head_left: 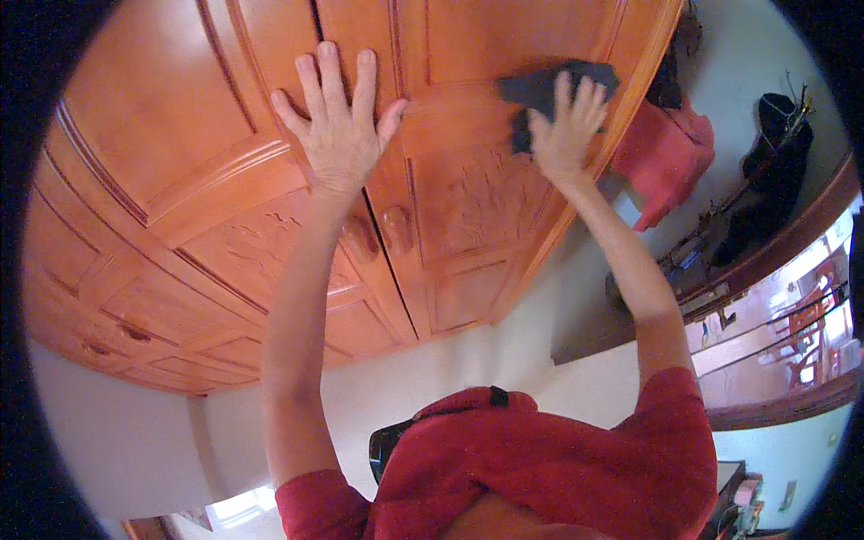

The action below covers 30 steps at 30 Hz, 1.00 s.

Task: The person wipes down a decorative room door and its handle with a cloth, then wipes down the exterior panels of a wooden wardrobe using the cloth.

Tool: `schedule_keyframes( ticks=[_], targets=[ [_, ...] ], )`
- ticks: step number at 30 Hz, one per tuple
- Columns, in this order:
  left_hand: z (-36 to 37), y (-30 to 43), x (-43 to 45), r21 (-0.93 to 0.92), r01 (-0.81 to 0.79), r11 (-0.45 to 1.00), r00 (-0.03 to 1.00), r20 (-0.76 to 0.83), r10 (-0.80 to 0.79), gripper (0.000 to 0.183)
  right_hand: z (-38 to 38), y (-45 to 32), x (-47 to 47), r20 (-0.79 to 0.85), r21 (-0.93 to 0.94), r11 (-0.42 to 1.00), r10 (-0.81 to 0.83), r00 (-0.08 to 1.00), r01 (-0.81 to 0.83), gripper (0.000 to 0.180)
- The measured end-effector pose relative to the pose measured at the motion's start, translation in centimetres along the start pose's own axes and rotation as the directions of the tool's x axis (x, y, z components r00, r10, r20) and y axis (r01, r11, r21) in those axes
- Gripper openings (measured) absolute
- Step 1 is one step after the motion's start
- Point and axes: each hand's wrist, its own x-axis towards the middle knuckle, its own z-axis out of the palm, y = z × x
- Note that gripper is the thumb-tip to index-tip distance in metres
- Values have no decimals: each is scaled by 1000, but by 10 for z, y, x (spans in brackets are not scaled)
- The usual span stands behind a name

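My left hand (341, 131) lies flat, fingers spread, against the doors of an orange-brown wooden wardrobe (466, 118), close to the dark gap between two doors. It holds nothing. At the upper right, my right hand (565, 138) presses a dark cloth (533, 84) onto the right door, near the wardrobe's side edge. Cloth and fingers look slightly blurred. Below my left hand, two wooden door handles (396, 228) flank the gap. Carved relief panels (482, 196) decorate the doors lower down.
Right of the wardrobe, a red cloth (665, 152) and dark items, one a black bundle (776, 162), hang by the wall. A dark wooden ledge (594, 341) and a mirror-like surface (776, 324) curve along the right. Pale floor (378, 368) lies below the doors.
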Motion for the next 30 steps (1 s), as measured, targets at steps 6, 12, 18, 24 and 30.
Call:
schedule_keyframes(
  ticks=[6,12,18,24,30],
  targets=[
    [3,-6,-2,-32,-5,999,998,-65,3,64,9,-120,-23,171,188,977,-135,976,103,74],
    [1,-7,-3,-10,-15,1000,999,-41,15,65,20,-113,-32,79,234,868,-465,882,437,57],
    [4,-1,-2,-18,-12,1000,998,-60,10,64,7,13,-62,312,-138,989,0,950,46,73],
    [6,-9,-4,57,-11,998,999,-46,13,65,12,44,-59,85,-73,988,143,986,-137,81],
    [7,-8,-5,-15,-21,1000,999,-27,21,69,10,11,27,-111,108,994,45,993,-32,75]
  ],
)
